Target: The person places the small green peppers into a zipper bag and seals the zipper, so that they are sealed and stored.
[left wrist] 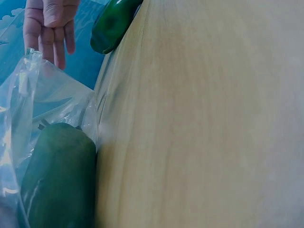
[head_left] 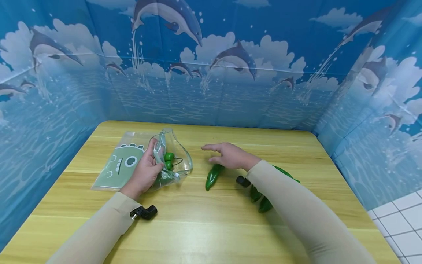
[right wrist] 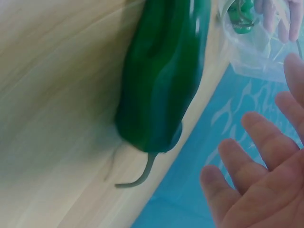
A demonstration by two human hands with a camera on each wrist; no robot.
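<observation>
A clear zip bag (head_left: 180,154) with a green monster print lies on the left of the table, its mouth spread to the right. My left hand (head_left: 145,172) grips the bag's upper layer near the mouth, fingers inside and thumb outside. Green peppers (head_left: 169,161) with thin stems show inside the bag. My right hand (head_left: 232,156) hovers, fingers extended, holding nothing, above a loose green pepper (head_left: 212,179). In the right wrist view a pepper (right wrist: 164,76) with a curved stem lies beside the spread fingers. The left wrist view shows a pepper (left wrist: 59,175) through the plastic.
More green peppers (head_left: 265,204) lie under and around my right forearm, partly hidden by the sleeve. Each wrist carries a black camera (head_left: 244,181). A blue dolphin curtain (head_left: 211,88) hangs along the back and sides of the wooden table (head_left: 197,234).
</observation>
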